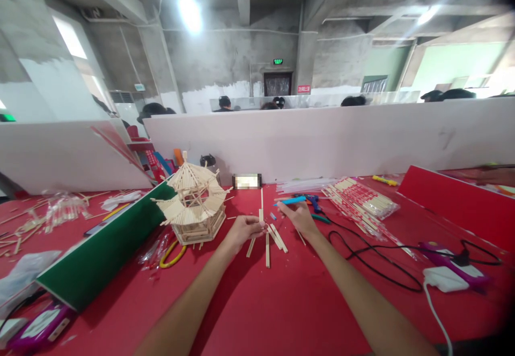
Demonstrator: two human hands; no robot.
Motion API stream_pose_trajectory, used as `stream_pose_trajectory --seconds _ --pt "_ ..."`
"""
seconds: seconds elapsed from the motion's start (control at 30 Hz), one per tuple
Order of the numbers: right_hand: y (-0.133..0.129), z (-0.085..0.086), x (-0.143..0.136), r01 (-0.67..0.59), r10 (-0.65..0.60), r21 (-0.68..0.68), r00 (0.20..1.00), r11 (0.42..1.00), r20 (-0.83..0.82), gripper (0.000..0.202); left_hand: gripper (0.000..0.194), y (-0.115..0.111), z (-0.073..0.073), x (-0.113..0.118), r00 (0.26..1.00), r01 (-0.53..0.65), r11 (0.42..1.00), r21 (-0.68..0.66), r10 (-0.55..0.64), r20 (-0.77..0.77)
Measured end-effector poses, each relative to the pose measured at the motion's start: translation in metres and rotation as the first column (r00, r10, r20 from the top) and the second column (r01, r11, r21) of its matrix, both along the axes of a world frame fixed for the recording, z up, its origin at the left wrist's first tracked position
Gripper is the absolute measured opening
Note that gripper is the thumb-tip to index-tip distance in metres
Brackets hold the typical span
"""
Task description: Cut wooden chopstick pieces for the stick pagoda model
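Near the middle of the red table, my left hand point(244, 231) pinches wooden sticks point(261, 215) that stand up past its fingertips. A blue marker point(294, 200) is gripped in my right hand point(301, 219), its tip pointing left toward the sticks. On the table between the hands lies a small blue piece point(273, 216) that looks like a cap. Short wooden sticks point(267, 251) fan out just below my left fingers. To the left stands a tiered pavilion model point(199, 208) built of wooden sticks.
Right of my right hand are a blue glue gun point(313, 201), a black cable point(362, 270) and packs of wrapped chopsticks point(364, 200). A green board point(108, 249) and yellow-handled tool point(173, 257) lie left. A purple power strip point(454, 265) is right. White partition point(322, 136) behind.
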State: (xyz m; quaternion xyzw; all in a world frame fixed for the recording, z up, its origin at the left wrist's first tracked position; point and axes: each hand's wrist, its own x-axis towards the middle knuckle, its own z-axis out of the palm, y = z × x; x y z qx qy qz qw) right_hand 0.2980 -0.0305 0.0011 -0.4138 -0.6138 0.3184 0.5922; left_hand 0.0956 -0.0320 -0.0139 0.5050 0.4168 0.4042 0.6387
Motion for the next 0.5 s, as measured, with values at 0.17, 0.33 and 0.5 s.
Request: stream_pose_trajectory --seconds 0.17,0.33,0.5 --pt "-0.007 0.001 -0.004 -0.053 0.034 0.107 0.985 0.993 0.172 0.022 0.033 -0.001 -0.002 0.001 1.000 0.019 1.000 0.010 -0.019 -0.003" --pt "-0.011 -0.001 -0.009 -0.014 -0.025 0.156 0.969 0.988 0.248 0.018 0.034 -0.001 -0.002 0.001 1.000 0.016 1.000 0.012 -0.015 -0.005" --pt "-0.014 0.001 -0.010 -0.023 -0.027 0.177 0.961 0.984 0.276 0.017 0.035 -0.002 -0.001 0.001 1.000 0.021 1.000 0.014 -0.021 -0.002"
